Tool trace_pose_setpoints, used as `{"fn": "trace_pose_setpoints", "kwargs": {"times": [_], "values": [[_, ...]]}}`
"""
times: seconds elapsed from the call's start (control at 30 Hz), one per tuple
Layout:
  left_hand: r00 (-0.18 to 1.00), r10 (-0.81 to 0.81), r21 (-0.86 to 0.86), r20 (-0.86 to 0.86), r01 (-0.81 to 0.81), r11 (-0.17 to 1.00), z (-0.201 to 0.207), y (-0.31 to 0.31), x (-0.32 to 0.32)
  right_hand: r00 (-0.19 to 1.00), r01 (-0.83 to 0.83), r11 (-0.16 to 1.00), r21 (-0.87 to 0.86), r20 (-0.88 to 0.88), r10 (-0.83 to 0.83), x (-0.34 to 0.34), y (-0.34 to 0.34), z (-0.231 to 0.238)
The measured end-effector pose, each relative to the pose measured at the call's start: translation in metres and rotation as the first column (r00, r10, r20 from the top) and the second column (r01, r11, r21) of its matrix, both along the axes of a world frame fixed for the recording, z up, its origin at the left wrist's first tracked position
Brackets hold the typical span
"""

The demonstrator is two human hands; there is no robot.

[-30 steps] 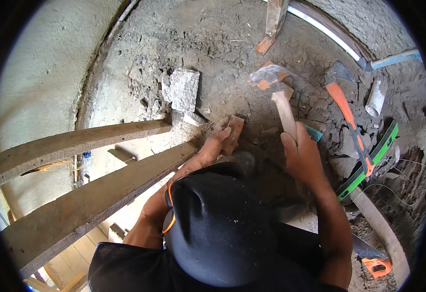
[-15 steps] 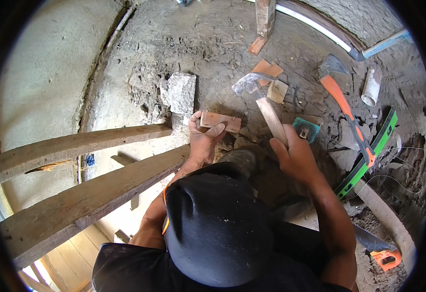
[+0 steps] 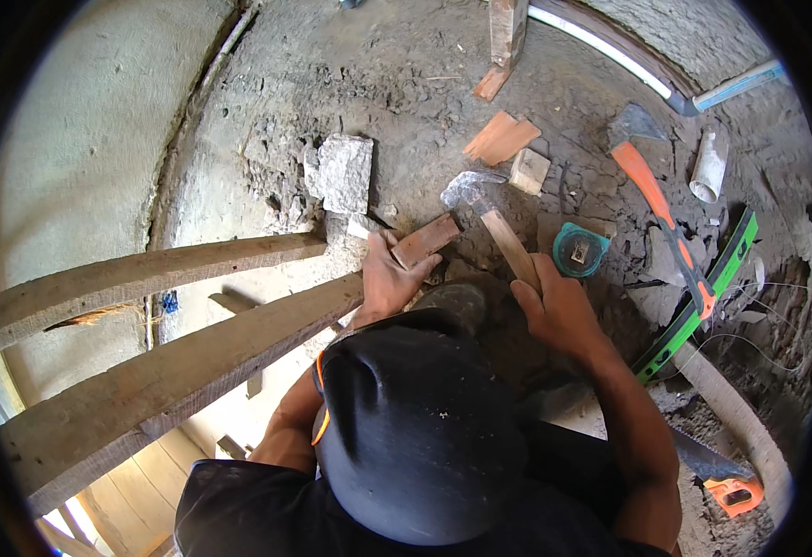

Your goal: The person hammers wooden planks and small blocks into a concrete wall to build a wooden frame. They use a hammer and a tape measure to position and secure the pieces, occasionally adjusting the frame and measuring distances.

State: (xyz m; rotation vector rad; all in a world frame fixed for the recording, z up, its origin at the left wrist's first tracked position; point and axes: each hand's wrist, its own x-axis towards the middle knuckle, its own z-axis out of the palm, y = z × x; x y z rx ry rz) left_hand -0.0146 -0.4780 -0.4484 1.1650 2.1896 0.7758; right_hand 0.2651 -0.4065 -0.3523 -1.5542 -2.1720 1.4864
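My left hand (image 3: 393, 278) grips a short reddish wood block (image 3: 427, 239), which slants up to the right, with fingers and thumb around its near end. A claw hammer (image 3: 508, 243) is in my right hand (image 3: 554, 302), held around its wooden handle. Its metal head lies just right of the block and does not appear to touch it. A small pale wood block (image 3: 529, 172) and split reddish wood pieces (image 3: 501, 138) lie beyond the hammer. Right beside my right hand is a teal tape measure (image 3: 580, 250).
Two timber beams (image 3: 192, 371) run in from the left. A grey stone chunk (image 3: 343, 174) sits beyond my left hand. To the right lie an orange-handled hatchet (image 3: 663, 218), a green spirit level (image 3: 703, 292), a handsaw (image 3: 726, 483) and a white pipe piece (image 3: 709, 165).
The block in my left hand has tilted, its right end swinging up and away. My right hand and the hammer have dropped slightly nearer, uncovering the tape measure and the split wood pieces.
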Motion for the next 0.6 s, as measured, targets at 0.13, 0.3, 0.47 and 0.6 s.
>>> {"fn": "trace_pose_setpoints", "kwargs": {"times": [0.13,0.3,0.47,0.6], "values": [[0.995,-0.069,0.062,0.068,0.064,0.996,0.005,0.005,0.006,1.000,0.015,0.998,0.058,0.001,-0.015,-0.004,0.000,0.010],[0.997,-0.083,0.018,0.001,0.083,0.996,0.010,0.001,0.013,0.973,0.182,0.950,0.255,-0.186,-0.137,-0.005,-0.007,0.021],[0.995,-0.071,0.022,0.064,0.070,0.997,-0.002,0.002,0.017,0.988,0.152,0.982,0.111,-0.049,-0.148,-0.020,-0.016,0.011],[0.988,-0.011,-0.037,0.154,0.017,0.999,-0.010,0.000,0.018,0.986,-0.003,0.998,-0.058,0.169,0.013,-0.029,-0.003,0.019]]}}
